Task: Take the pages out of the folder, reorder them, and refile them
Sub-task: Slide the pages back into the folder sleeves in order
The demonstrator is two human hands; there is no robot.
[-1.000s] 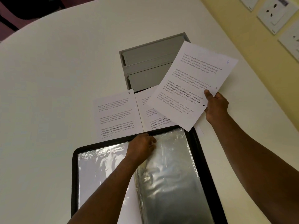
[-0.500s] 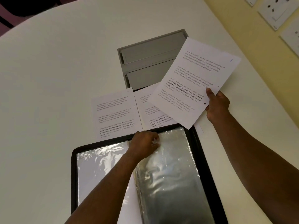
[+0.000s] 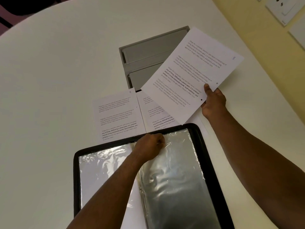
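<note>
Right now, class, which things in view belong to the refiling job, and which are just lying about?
Belongs to the job:
held page in the right hand
left page on the table
middle page
open folder
plastic sleeve, pinched by the left hand

Lying about:
grey cable hatch
wall sockets

Dim, warm light; glare on the plastic sleeves [image 3: 173, 162] (wide-angle bending at edges), mostly sharp.

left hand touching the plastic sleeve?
Touching. Head view: the left hand has its fingers curled onto the top edge of the plastic sleeve, which crinkles at the fingertips.
</note>
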